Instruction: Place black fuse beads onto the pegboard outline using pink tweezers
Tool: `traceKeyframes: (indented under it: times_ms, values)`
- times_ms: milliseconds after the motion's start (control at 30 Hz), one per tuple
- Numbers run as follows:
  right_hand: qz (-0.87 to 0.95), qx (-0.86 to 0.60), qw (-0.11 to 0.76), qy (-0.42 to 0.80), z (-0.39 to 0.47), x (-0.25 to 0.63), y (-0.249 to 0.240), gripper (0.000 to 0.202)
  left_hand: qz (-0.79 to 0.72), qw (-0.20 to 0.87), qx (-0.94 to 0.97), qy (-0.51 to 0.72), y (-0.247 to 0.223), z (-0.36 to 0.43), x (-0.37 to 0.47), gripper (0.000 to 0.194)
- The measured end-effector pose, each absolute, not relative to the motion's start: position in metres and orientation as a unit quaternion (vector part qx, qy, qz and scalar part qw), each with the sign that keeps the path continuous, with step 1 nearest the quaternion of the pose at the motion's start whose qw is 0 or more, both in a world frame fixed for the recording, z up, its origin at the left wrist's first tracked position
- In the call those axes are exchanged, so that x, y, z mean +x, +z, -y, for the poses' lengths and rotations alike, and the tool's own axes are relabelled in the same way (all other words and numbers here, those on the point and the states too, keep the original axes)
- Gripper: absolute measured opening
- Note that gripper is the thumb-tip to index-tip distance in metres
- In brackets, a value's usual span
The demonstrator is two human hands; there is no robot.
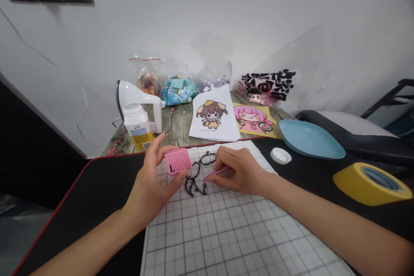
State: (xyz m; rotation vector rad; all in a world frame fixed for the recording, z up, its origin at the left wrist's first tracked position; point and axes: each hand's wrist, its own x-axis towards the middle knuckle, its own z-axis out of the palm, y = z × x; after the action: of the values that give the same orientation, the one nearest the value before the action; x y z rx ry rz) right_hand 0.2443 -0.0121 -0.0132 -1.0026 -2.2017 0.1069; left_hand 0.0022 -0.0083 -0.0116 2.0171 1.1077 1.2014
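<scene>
My left hand (154, 181) holds a small pink ridged bead tray (178, 161) by its edges, tilted toward me, with a few black beads in its lower left grooves. My right hand (241, 170) is closed around pink tweezers (216, 175), whose tip points down at a line of black beads (196, 168). These beads form a curving outline on a white gridded pegboard (239, 228). Part of the outline is hidden behind my right hand and the tray.
Behind the board lie a printed character sheet (211, 116) and a yellow picture (254, 118). At left stand a white bottle (136, 127) and a white handled appliance (132, 95). At right are a white cap (280, 155), a blue dish (312, 138) and yellow tape (371, 183). Bead bags (177, 90) line the wall.
</scene>
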Motion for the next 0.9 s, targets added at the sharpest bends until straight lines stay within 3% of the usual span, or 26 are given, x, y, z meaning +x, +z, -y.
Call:
traceKeyframes:
  times_ms: [900]
  values:
    - [0.846, -0.398, 0.354, 0.023, 0.0106, 0.2450, -0.0162, 0.042, -0.411, 0.270, 0.749, 0.444, -0.0122, 0.0074, 0.0021, 0.079]
